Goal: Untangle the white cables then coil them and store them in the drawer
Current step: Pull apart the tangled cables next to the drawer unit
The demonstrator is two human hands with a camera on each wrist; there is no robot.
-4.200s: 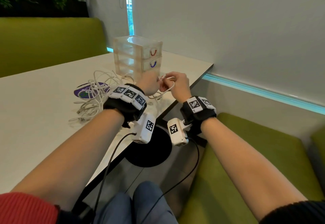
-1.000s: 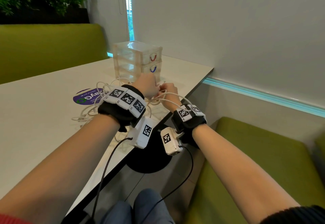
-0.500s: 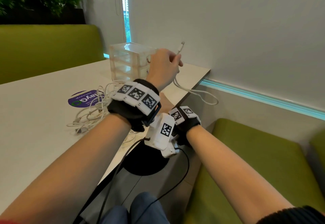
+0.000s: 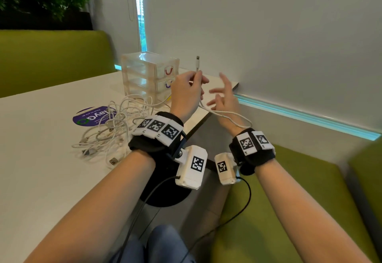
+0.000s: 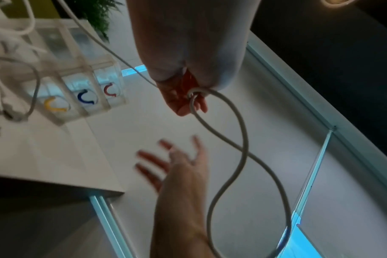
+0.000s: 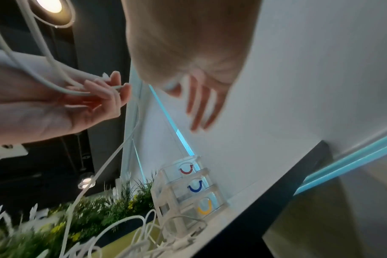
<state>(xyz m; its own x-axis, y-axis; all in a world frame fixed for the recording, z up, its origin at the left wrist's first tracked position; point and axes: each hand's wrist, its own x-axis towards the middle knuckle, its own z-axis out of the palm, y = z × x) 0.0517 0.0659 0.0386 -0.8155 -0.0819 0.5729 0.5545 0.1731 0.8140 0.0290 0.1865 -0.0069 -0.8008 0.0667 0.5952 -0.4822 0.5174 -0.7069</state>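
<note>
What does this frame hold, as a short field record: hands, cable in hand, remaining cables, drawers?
left hand: raised, pinches one white cable just below its connector
held cable: connector end points up; the slack loops down past the right wrist
right hand: fingers spread, holds nothing, beside the left hand
cable pile: tangled white cables on the table, partly over a purple sticker
drawer unit: clear, three drawers with red, blue and yellow handles, all shut
stored cables: none visible in the drawers
</note>
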